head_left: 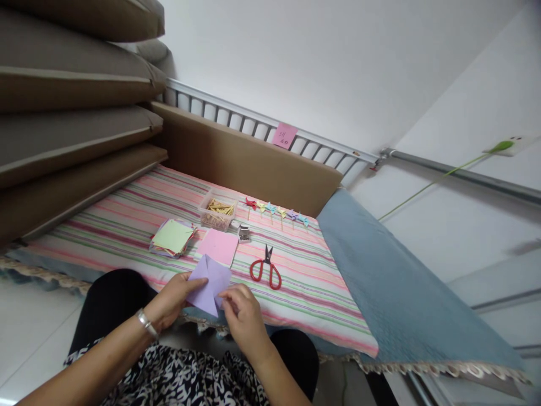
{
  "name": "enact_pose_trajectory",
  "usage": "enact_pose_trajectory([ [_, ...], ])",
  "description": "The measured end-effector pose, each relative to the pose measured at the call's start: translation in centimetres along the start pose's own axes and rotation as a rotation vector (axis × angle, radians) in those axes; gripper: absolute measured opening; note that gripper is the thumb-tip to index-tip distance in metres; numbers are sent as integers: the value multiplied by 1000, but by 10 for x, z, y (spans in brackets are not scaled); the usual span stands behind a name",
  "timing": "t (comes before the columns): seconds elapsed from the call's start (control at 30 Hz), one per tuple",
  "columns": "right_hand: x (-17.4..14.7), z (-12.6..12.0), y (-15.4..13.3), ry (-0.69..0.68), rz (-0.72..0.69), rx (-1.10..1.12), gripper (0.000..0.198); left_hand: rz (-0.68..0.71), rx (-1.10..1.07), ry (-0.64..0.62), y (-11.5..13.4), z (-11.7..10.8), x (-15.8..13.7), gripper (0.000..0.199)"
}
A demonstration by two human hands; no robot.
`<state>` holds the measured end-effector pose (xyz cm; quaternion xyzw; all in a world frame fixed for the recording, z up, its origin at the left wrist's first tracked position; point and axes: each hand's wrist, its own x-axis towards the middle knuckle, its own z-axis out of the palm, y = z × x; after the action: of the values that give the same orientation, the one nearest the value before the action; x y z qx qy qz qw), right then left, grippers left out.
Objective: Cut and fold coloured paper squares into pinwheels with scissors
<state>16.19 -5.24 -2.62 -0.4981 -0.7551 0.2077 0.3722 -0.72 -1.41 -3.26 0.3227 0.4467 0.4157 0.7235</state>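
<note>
A square of purple paper (211,280), with slits running in from its corners, is held up over the near edge of the striped cloth. My left hand (176,293) grips its left side, thumb on top. At the lower right corner, the fingers of my right hand (240,313) are closed in a pinch on the paper. Just beyond lies a pink paper pad (218,246). To its left is a stack of coloured paper squares (172,236), pale green on top. Red-handled scissors (266,267) lie to the right, blades slightly apart and pointing away.
A clear plastic box (217,210) holds many thin gold sticks. Beside it sits a small open box of metal pins (244,233). Several small paper pinwheels (270,208) lie in a row near a brown board (245,158). Large cushions (76,129) are stacked on the left.
</note>
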Motion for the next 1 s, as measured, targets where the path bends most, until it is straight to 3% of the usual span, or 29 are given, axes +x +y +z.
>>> enact_pose_trajectory([
  [0.1, -5, -2, -3, -52, -98, -73, 33, -2, -9, -1, 2, -1, 1, 26],
  [0.23, -8, -1, -5, -79, -106, -111, 23, 3, -10, -15, 1, 1, 1, 22],
  [0.4, -4, 3, -4, -37, 11, 0, 7, 25, 22, -29, -3, 2, -1, 21],
  [0.67, 6, 15, 9, 18, 229, 132, 3, 2, 91, -51, -6, 7, -3, 22],
  [1.0, 11, 18, 8, 7, 270, 141, 7, 20, 106, -82, -6, 7, -5, 21],
])
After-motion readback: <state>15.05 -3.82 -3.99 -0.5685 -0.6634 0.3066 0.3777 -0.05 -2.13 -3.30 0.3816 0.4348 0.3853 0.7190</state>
